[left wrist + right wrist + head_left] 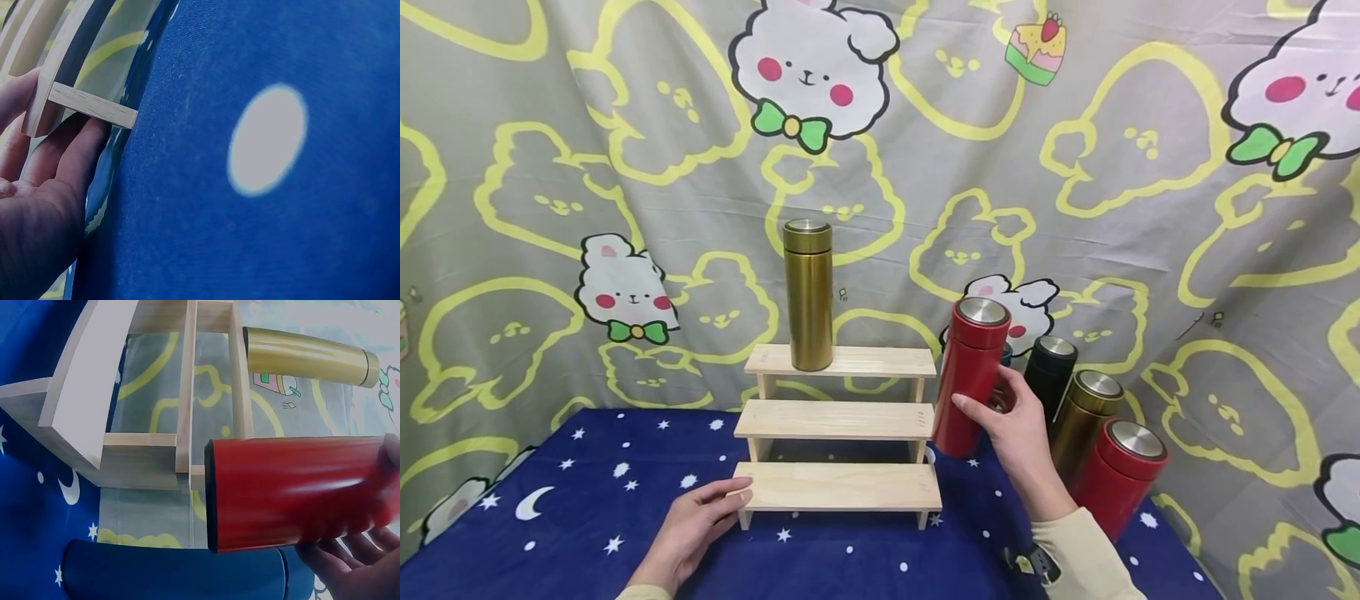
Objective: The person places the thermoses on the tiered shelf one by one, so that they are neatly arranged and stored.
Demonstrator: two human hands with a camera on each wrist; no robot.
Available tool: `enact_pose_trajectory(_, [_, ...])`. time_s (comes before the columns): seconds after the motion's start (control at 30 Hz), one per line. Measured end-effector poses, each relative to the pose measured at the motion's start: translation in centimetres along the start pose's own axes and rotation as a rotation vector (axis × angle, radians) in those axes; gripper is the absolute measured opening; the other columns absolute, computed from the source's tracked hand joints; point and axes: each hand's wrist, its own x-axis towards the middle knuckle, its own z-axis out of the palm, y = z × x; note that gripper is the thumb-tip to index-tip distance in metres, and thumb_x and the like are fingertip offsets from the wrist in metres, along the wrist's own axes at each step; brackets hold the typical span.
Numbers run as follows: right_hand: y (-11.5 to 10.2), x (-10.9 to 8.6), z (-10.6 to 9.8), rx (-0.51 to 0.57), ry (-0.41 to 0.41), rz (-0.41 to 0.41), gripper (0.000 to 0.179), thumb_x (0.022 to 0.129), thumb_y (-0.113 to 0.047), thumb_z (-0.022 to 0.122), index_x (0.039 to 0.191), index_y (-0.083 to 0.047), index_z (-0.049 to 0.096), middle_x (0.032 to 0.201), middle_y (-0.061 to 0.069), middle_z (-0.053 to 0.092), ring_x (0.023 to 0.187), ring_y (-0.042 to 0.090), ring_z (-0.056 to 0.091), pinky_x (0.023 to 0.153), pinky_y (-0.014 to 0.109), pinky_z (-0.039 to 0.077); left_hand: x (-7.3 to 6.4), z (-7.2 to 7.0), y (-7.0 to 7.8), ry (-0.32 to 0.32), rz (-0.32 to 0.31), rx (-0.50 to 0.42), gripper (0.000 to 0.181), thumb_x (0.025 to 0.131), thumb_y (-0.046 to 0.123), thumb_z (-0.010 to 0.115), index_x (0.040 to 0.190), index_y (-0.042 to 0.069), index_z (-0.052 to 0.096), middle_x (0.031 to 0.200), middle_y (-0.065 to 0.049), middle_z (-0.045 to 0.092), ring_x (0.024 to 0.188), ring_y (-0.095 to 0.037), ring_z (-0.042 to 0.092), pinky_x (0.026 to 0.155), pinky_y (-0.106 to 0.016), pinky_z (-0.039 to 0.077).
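One red flask (972, 362): right hand (1017, 425) round mid-body, lid (981, 325) above, base (956, 443) below.

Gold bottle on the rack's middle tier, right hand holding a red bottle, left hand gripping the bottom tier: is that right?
Not quite: the head view shows the gold bottle on the top tier of the rack. The right hand does hold a red bottle, and the left hand grips the bottom tier.
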Motion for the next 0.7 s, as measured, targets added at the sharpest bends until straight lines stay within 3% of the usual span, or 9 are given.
enact_pose_trajectory(0.4, [-0.6,0.7,0.2,-0.004,-0.003,-0.016,0.067,0.084,-0.021,0.081,0.14,-0.009,0.048,0.128,0.012,0.055,0.115,0.027,0.052,0.094,0.047,0.048,0.1,0.0,0.2,-0.004,-0.009,-0.001,0.036,0.082,0.01,0.081,0.113,-0.005,0.071,0.119,-0.016,0.063,0.093,-0.017,0.063,0.081,-0.032,0.056])
enact_pose_trajectory(0.7, [-1.2,0.9,0.7,0.038,-0.03,-0.026,0.063,0.085,-0.02,0.079,0.14,-0.009,0.051,0.127,0.011,0.058,0.112,0.025,0.055,0.09,0.037,0.05,0.1,0.0,0.2,-0.003,-0.021,0.018,0.041,0.08,0.014,0.083,0.115,-0.004,0.07,0.124,-0.019,0.06,0.095,-0.018,0.063,0.083,-0.035,0.056])
